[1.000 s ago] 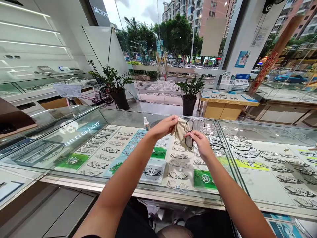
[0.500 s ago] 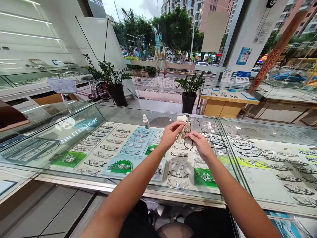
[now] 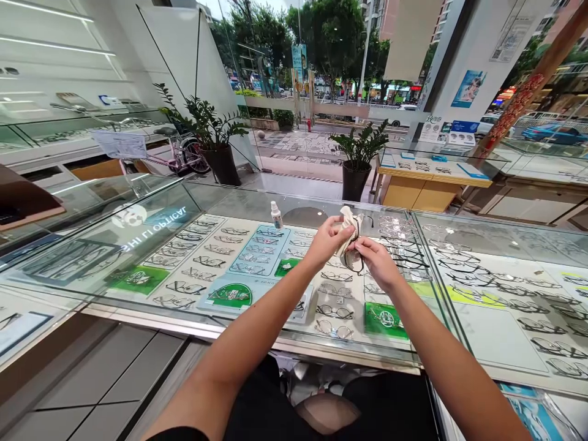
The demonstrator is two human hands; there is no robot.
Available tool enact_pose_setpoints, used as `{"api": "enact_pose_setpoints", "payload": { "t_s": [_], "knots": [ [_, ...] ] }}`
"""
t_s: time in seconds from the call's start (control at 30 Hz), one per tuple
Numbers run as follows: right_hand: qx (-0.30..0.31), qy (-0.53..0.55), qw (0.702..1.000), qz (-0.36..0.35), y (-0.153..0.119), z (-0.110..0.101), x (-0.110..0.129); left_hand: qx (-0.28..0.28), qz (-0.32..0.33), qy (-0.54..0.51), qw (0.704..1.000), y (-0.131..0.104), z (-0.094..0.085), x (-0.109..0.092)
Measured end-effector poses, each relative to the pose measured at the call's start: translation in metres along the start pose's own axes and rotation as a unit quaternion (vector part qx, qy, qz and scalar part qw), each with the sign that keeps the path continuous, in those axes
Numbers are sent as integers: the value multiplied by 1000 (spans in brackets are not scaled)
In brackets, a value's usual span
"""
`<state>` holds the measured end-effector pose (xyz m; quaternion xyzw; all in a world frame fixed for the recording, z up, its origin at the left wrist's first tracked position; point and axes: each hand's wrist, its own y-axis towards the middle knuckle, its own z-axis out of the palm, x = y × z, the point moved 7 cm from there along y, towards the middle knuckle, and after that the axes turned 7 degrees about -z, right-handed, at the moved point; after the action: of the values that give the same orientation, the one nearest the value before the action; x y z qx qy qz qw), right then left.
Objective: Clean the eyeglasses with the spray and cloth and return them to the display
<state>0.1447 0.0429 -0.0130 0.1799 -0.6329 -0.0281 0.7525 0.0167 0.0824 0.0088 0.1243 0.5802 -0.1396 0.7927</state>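
Beige cloth (image 3: 348,217), hanging loose a second ago, now bunches over the glasses (image 3: 353,262), right of centre. The left hand (image 3: 327,240) pinches it, hiding the upper lens; the right hand (image 3: 377,263) pinches the frame. A bottle (image 3: 276,216) stands upper centre, leftward.

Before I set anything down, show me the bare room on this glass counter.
The clear glass countertop looks free left of the white spray bottle, and over the pale rectangular panel bordered right by displayed eyeglasses. Crowded: midair, where the left hand holds crumpled cream cloth against dark-rimmed glasses in the right hand.
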Motion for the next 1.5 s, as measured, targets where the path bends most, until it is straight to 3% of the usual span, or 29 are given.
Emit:
{"api": "enact_pose_setpoints", "payload": {
  "t_s": [0.33,0.6,0.87,1.1,1.23,1.5],
  "knots": [
    [-9,36,999,18,-1,4,2,108,-86,-110,984,-2,16,9],
    [-30,86,995,42,-2,0,0,76,-76,-107,988,-2,10,9],
    [-59,107,990,69,-3,1,-8,100,-69,-107,987,-5,12,3],
    [-55,91,990,92,-4,7,-13,50,-15,-17,999,-4,7,1],
    [-49,83,993,66,-2,5,-5,76,-9,8,997,-2,5,-2],
    [-75,90,991,62,-2,-3,1,119,-31,-40,992,-4,4,-4]
  ]
}}
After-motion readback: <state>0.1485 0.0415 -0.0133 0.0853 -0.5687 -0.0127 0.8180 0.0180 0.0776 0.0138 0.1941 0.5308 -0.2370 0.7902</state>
